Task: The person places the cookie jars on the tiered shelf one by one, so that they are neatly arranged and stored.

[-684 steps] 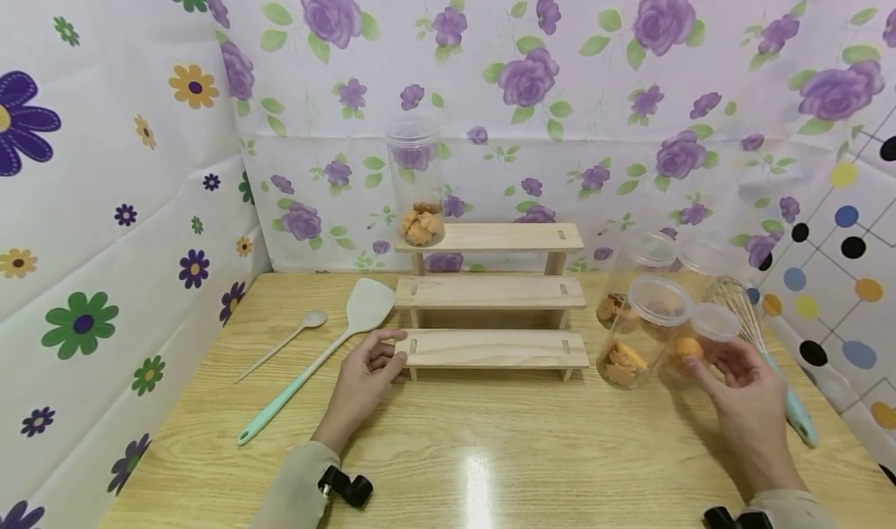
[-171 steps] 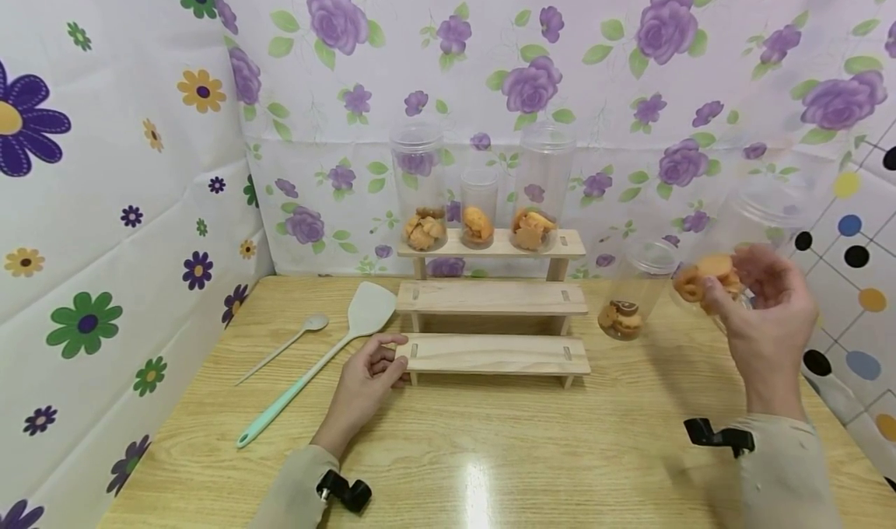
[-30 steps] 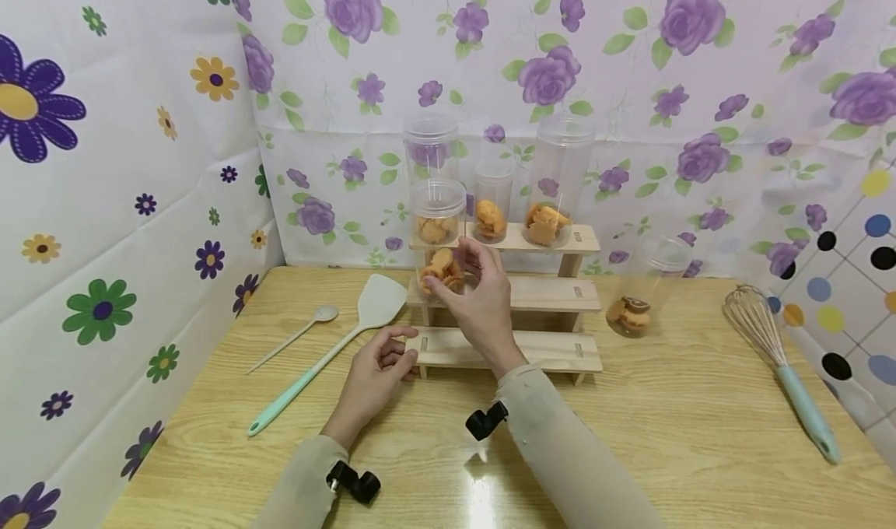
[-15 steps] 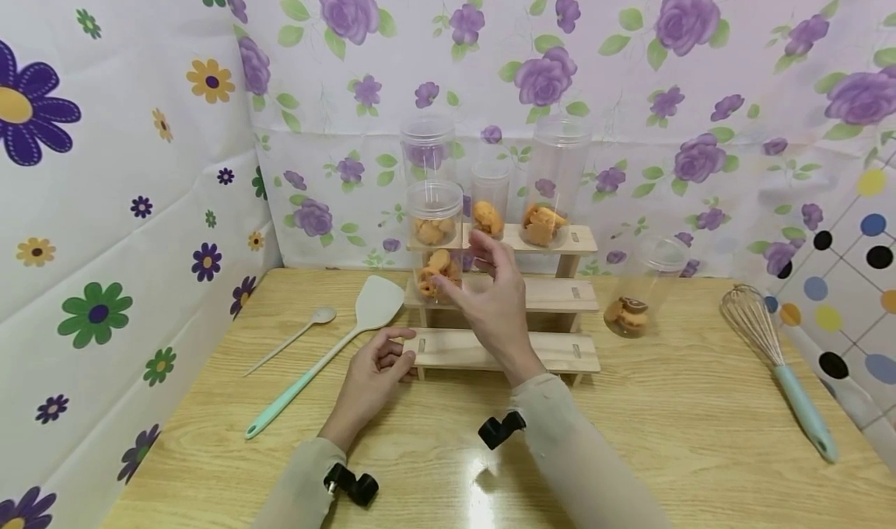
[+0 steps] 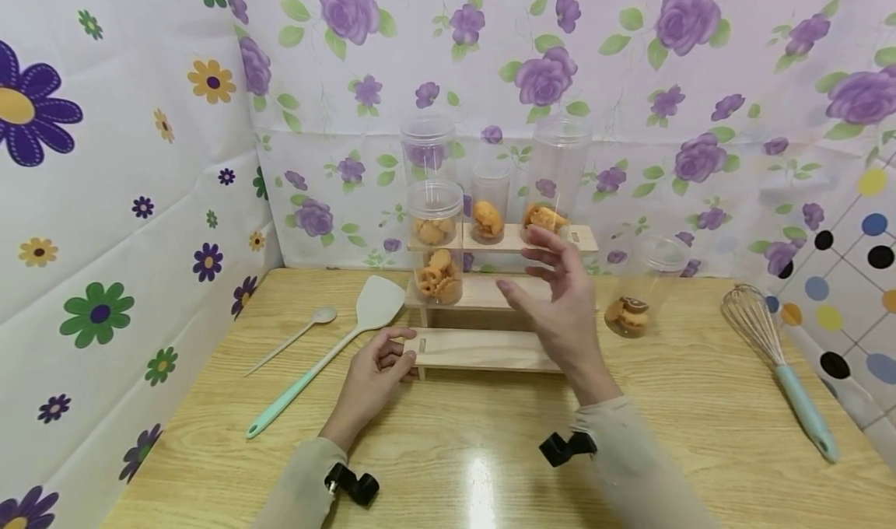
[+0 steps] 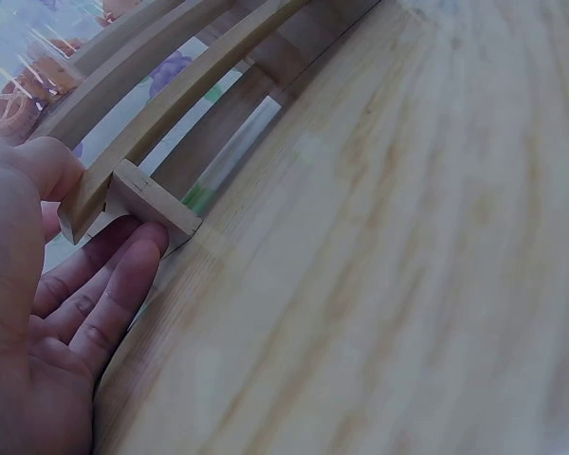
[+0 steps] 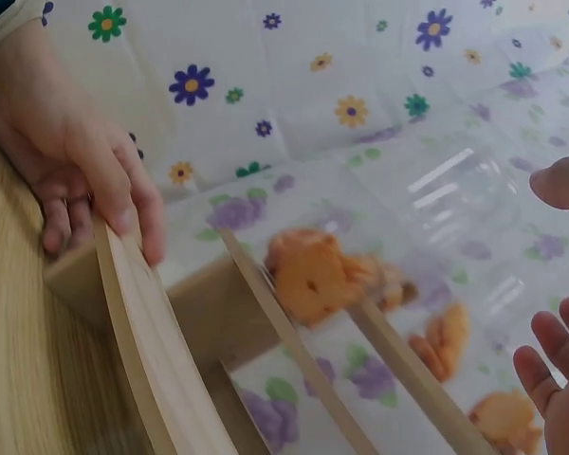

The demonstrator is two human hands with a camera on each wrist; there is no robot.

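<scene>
My left hand (image 5: 372, 377) grips the left end of the lowest step of a three-step wooden display stand (image 5: 490, 350). In the left wrist view, its thumb lies at the board's end and the fingers (image 6: 114, 308) reach below by the leg. A clear lidded jar of cookies (image 5: 437, 276) stands upright at the left of the middle step. My right hand (image 5: 563, 311) hovers before the right half of that step, fingers spread and nothing in them. Along the top step are a tall jar (image 5: 428, 152), a small jar (image 5: 490, 206) and another tall jar (image 5: 560, 171), each with cookies.
Another cookie jar (image 5: 633, 311) stands on the table right of the stand. Farther right lies a whisk (image 5: 784, 366). On the left are a white spatula (image 5: 378, 303) and a small spoon (image 5: 322, 316). Patterned cloths (image 5: 630, 70) enclose the table.
Since a second ago, my right hand has let go of the jar on the middle step and drawn away to the right. My left hand stays. Earlier, jars moved from the table onto the stand.
</scene>
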